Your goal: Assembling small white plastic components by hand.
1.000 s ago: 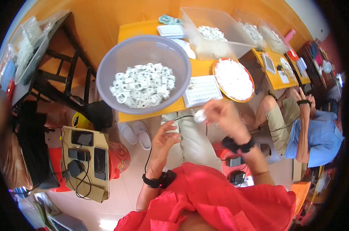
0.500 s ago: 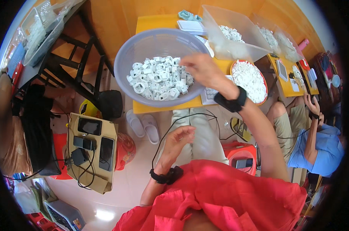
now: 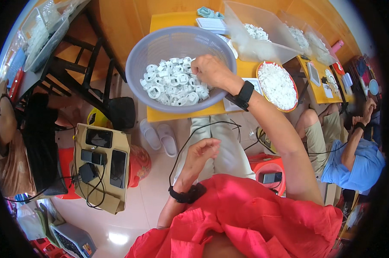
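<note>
From where I am standing, the person's right arm is slanting from the lower right of the frame to the upper centre, elbow slightly bent, a dark band circling the wrist. The right hand is hanging over the right side of a purple-grey basin, back uppermost, fingers bending down toward the heaped white plastic parts. Its fingertips are partly hiding among these; grip: fingers curling, opening and any held part I cannot tell. The parts are lying in the basin, upper centre, and the basin is resting on a yellow table. The left hand is hovering above the light trousers at centre, its forearm rising from the lower edge, wrist also banded. Its fingers are curling loosely, thumb near them, grip about half open, nothing showing in it. Right of the basin, a red-and-yellow-rimmed plate is holding small white pieces; a white tray is lying between, partly hidden by the right wrist. A clear tub is standing behind, upper right of centre.
</note>
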`<move>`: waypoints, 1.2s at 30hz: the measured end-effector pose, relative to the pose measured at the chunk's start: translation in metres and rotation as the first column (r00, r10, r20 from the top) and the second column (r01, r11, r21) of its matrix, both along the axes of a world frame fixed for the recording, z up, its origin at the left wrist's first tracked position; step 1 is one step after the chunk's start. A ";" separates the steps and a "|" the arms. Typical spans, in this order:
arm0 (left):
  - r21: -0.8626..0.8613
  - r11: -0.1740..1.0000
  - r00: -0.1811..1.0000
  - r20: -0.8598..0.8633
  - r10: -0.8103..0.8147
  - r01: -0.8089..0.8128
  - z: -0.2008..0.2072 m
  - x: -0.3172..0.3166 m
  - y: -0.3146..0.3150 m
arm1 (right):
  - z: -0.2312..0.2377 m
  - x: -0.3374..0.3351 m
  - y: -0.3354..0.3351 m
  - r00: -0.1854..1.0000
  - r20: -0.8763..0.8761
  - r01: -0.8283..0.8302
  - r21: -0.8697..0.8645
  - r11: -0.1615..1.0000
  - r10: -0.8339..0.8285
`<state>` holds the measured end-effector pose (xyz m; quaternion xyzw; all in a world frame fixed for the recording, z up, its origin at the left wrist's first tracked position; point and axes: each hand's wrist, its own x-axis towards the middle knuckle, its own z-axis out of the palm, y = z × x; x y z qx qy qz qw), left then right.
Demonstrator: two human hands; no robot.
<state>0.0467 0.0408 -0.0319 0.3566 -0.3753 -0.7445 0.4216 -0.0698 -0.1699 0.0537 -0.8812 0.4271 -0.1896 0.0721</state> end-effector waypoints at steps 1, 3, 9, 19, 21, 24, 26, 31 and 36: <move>0.004 1.000 1.000 0.000 0.000 0.000 0.001 0.001 0.001 | 0.004 0.000 0.002 1.000 -0.013 0.022 0.031 0.999 -0.022; 0.011 1.000 1.000 -0.023 0.009 -0.009 0.003 0.003 0.000 | 0.009 0.000 0.006 0.999 -0.026 0.046 0.068 0.997 -0.044; 0.017 1.000 1.000 -0.008 0.005 -0.005 0.000 0.000 -0.003 | 0.007 -0.008 -0.002 0.999 0.033 0.029 -0.073 0.997 -0.026; 0.050 0.999 1.000 0.006 0.016 -0.017 0.006 0.001 -0.003 | -0.007 -0.001 -0.007 0.993 -0.109 0.054 -0.009 0.999 -0.054; 0.070 0.997 1.000 0.009 0.028 -0.029 0.005 0.002 -0.005 | -0.003 -0.005 -0.009 0.994 -0.093 0.055 -0.064 0.996 -0.060; 0.052 0.997 0.998 0.011 0.061 -0.062 0.010 0.002 -0.007 | 0.030 -0.023 -0.002 0.994 0.096 0.051 0.058 0.997 -0.057; 0.058 0.996 0.998 0.008 0.064 -0.064 0.010 0.005 -0.010 | 0.048 -0.040 0.002 0.892 0.449 -0.065 0.213 0.975 -0.039; 0.058 0.992 0.993 -0.023 0.113 -0.112 0.007 0.009 -0.019 | 0.060 -0.063 0.088 0.847 0.511 0.080 0.152 0.985 -0.148; 0.155 0.987 0.918 -0.386 0.093 -0.035 0.021 -0.018 -0.032 | 0.009 -0.067 0.170 0.908 0.408 0.115 -0.024 0.993 -0.095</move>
